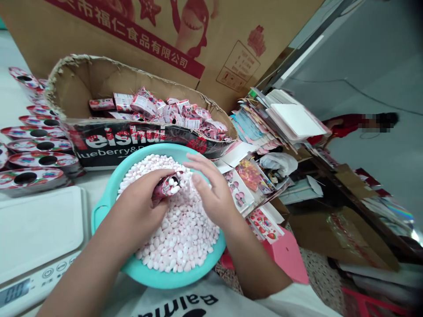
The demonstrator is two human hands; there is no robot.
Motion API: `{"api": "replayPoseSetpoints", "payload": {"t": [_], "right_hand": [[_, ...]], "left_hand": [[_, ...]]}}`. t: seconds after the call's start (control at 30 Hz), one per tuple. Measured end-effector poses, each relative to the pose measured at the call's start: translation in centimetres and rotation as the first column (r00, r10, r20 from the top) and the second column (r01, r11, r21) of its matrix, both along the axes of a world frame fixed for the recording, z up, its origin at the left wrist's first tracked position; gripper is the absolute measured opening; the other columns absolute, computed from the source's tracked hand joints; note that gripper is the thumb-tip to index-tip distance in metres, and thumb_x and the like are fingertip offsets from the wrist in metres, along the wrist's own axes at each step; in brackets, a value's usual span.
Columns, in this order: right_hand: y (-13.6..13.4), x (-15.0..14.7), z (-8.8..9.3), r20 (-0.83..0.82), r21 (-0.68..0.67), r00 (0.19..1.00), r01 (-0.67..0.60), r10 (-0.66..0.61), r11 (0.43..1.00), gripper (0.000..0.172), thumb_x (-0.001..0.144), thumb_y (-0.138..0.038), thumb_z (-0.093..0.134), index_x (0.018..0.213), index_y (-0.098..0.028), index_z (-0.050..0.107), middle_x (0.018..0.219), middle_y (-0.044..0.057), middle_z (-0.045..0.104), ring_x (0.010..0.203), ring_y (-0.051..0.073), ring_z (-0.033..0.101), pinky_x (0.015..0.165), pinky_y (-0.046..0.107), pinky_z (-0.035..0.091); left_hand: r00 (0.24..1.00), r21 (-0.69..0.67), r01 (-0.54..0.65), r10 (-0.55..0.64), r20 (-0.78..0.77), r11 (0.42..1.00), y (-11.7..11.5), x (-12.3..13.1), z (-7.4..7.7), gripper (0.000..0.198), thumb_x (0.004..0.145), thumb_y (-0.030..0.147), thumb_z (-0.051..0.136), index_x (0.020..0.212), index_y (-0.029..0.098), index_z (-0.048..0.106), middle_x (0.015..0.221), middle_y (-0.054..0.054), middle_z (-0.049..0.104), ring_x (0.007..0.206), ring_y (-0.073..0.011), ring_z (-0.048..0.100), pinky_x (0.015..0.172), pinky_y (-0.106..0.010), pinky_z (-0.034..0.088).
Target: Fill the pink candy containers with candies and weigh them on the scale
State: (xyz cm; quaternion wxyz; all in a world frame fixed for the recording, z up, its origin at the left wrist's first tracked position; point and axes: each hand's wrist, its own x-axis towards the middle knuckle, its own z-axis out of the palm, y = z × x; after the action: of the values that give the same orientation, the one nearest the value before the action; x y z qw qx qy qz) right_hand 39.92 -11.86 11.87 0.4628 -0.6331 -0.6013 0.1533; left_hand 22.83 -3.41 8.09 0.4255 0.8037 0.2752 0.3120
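Over a teal basin (155, 275) heaped with small white and pale pink candies (185, 233), the person's left hand (140, 209) closes around a little pink packet (165, 187). It grips the body of the packet, whose open mouth is turned to the right with several candies showing inside. The left forearm comes in from the lower left, wrist bent down over the heap. The right hand (213, 191) lies open and grasps nothing, its fingers spread and slightly curled. Its fingertips are close to the packet's mouth and its palm is low over the candies. The right forearm rises from the lower middle, beside a white printed shirt.

The basin sits at the near edge of the bench (94, 185). Just beside it on the left stands a white digital scale (39, 229). Behind the basin is a cut-down cardboard box (76, 83) holding a pile of pink-and-white packs (158, 110). Left of the box, red-printed wrappers (36, 160) with dark round holes lie overlapped in a row. A large brown carton (231, 39) with red printing stands behind everything. To the right, stacks of cards and paper (284, 119) lean over loose sticker sheets, with flattened cardboard (343, 237) below. Far off, well apart from the bench, a person in red (346, 123) shows.
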Motion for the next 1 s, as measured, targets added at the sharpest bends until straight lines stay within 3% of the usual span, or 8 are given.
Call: {"api": "replayPoseSetpoints", "payload": {"t": [0.07,0.13,0.23,0.3,0.4,0.7,0.83,1.0], "right_hand": [[-0.7,0.4,-0.7,0.248,-0.060,0.966,-0.057,0.070,0.997,0.037,0.100,-0.039,0.054,0.134,-0.029,0.063,0.149,0.003,0.054,0.147,0.025,0.039,0.124,0.051,0.029],[-1.0,0.5,-1.4,0.366,-0.074,0.914,-0.158,0.175,0.985,0.042,0.101,-0.037,0.054,0.142,-0.028,0.057,0.153,0.003,0.050,0.150,0.026,0.035,0.123,0.053,0.032],[-1.1,0.4,-2.0,0.444,0.068,0.880,-0.222,0.170,0.973,0.033,0.097,-0.030,0.061,0.128,-0.022,0.066,0.143,0.009,0.060,0.141,0.026,0.048,0.116,0.050,0.043],[-1.1,0.3,-2.1,0.411,0.182,0.902,-0.219,0.129,0.959,0.021,0.094,-0.024,0.064,0.114,-0.021,0.071,0.124,0.009,0.071,0.123,0.023,0.064,0.107,0.045,0.053],[-0.9,0.2,-2.3,0.334,0.257,0.941,-0.140,0.048,0.956,0.016,0.093,-0.018,0.064,0.106,-0.024,0.072,0.108,0.006,0.075,0.104,0.019,0.071,0.096,0.040,0.059],[-0.2,-1.8,-2.4,0.014,0.168,1.000,0.021,-0.024,0.986,0.021,0.093,-0.017,0.064,0.111,-0.024,0.072,0.113,0.006,0.071,0.106,0.019,0.068,0.094,0.037,0.058],[0.0,-1.3,-3.2,0.024,0.207,0.987,0.154,-0.162,0.966,0.022,0.091,-0.022,0.070,0.112,-0.026,0.073,0.117,0.006,0.069,0.112,0.022,0.066,0.099,0.041,0.056],[-0.5,-1.5,-3.5,0.148,0.127,0.971,0.168,-0.186,0.978,0.016,0.093,-0.026,0.068,0.107,-0.027,0.075,0.107,0.003,0.074,0.100,0.020,0.070,0.091,0.038,0.057]], "left_hand": [[1.000,0.006,-0.008,0.007,0.016,1.000,0.0,0.0,0.0,0.047,0.081,0.017,0.054,0.127,0.026,0.060,0.127,-0.004,0.068,0.114,-0.0268,0.065,0.098,-0.046,0.052],[1.000,0.012,-0.015,0.015,0.024,1.000,-0.1,0.0,0.1,0.048,0.081,0.016,0.054,0.128,0.025,0.059,0.129,-0.004,0.068,0.116,-0.0260,0.065,0.100,-0.045,0.052],[1.000,0.015,0.002,-0.003,0.010,1.000,-0.1,0.0,0.2,0.050,0.080,0.014,0.055,0.128,0.026,0.059,0.130,-0.004,0.067,0.117,-0.0250,0.064,0.103,-0.044,0.051],[1.000,0.016,0.014,-0.014,-0.009,1.000,-0.1,-0.1,0.2,0.049,0.080,0.014,0.056,0.127,0.026,0.060,0.127,-0.004,0.069,0.117,-0.0253,0.065,0.103,-0.045,0.052],[1.000,0.022,0.017,-0.016,-0.022,1.000,0.0,-0.1,0.2,0.048,0.080,0.015,0.056,0.127,0.026,0.061,0.127,-0.005,0.069,0.117,-0.0263,0.065,0.104,-0.048,0.051],[0.996,0.032,0.056,-0.058,0.067,0.998,-0.6,-0.1,0.4,0.053,0.077,0.003,0.053,0.126,0.019,0.060,0.130,-0.008,0.068,0.122,-0.0233,0.061,0.110,-0.043,0.047],[0.994,0.046,0.064,-0.067,0.082,0.997,-0.4,-0.3,0.2,0.049,0.079,0.004,0.054,0.126,0.018,0.060,0.130,-0.009,0.068,0.123,-0.0226,0.061,0.110,-0.039,0.047],[0.995,0.028,0.066,-0.067,0.070,0.997,-0.3,-0.6,0.3,0.049,0.078,0.003,0.053,0.124,0.018,0.059,0.130,-0.008,0.067,0.123,-0.0227,0.060,0.110,-0.039,0.047]]}}
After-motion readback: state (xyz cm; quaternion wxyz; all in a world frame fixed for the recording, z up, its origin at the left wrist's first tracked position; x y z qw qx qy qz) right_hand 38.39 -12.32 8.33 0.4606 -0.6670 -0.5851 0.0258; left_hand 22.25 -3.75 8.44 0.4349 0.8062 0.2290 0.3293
